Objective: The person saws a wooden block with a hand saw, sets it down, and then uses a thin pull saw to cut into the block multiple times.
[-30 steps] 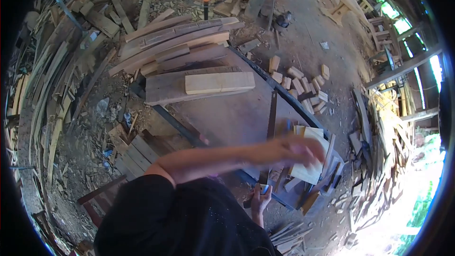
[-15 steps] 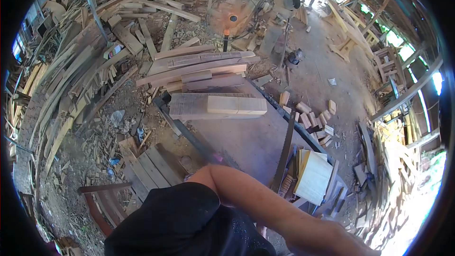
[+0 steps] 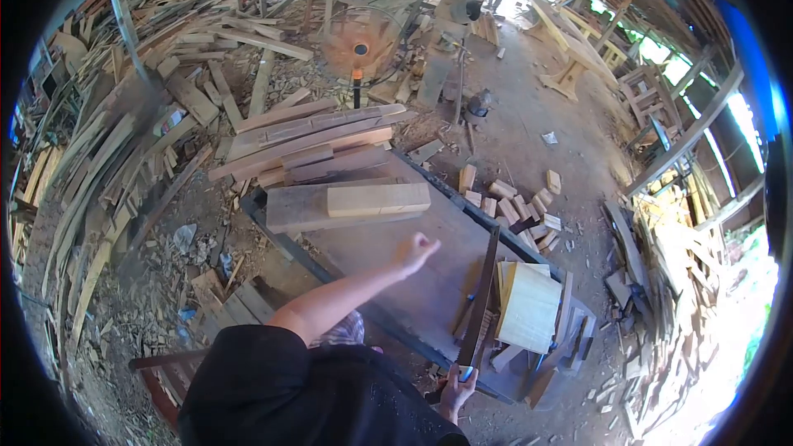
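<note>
Sawdust, offcuts and stacked planks fill this open wood yard, and a dark worktop (image 3: 429,231) runs from the near middle toward the far left.

Head view: the left hand (image 3: 415,252) is stretched out over the middle of the worktop, fingers curled loosely into a near-closed grip with nothing in it. Beyond it, farther away and a little to the left, lies a pale wooden block (image 3: 377,198) on top of a wider grey plank (image 3: 297,208); the block's long axis runs left to right, across the line of the reaching arm. The block is near the left hand but clearly apart from it.

The right hand (image 3: 455,390) is low at the near edge of the worktop, closed around the handle end of a long saw (image 3: 481,301). The blade runs away from that grip toward the far side, leaning against a stack of pale boards (image 3: 529,307) just to its right. Small blocks (image 3: 512,198) are scattered on the ground past the far right edge of the worktop. An orange fan (image 3: 360,47) stands far off behind the plank pile.

Of the two hands, the left is much the nearer to the block.
</note>
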A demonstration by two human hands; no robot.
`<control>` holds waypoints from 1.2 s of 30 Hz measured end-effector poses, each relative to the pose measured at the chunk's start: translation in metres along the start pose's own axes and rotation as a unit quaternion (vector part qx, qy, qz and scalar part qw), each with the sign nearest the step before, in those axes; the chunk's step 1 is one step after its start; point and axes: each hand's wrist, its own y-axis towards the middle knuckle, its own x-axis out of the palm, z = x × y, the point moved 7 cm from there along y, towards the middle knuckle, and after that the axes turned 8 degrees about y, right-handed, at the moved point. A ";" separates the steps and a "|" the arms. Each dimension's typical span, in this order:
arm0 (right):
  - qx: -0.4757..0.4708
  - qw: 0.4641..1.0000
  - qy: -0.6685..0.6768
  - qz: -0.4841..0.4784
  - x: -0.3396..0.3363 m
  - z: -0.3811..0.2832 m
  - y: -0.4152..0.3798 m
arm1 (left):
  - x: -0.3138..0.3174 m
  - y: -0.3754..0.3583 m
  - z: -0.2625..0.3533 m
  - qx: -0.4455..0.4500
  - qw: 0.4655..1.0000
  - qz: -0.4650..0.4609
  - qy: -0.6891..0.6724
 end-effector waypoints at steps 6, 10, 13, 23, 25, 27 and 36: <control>0.024 1.000 -0.016 -0.002 0.021 -0.018 0.005 | -0.054 0.060 0.012 0.060 0.938 0.130 0.315; 0.012 0.999 -0.037 -0.022 0.050 -0.031 0.014 | -0.064 0.094 0.020 0.076 0.866 0.077 0.488; 0.032 0.999 -0.025 -0.028 0.061 -0.022 0.024 | -0.060 0.130 -0.003 0.071 0.846 0.083 0.522; 0.042 0.997 -0.015 -0.058 0.088 -0.023 0.043 | -0.075 0.109 -0.033 0.233 0.802 -0.094 0.542; 0.041 0.996 -0.045 -0.063 0.087 -0.024 0.040 | -0.095 0.097 -0.068 0.310 0.770 -0.058 0.555; 0.027 0.996 -0.057 -0.070 0.097 -0.038 0.042 | -0.109 0.077 -0.079 0.379 0.736 -0.026 0.560; -0.022 0.983 -0.135 -0.120 0.137 -0.038 0.064 | -0.158 0.052 -0.044 0.159 0.872 0.050 0.460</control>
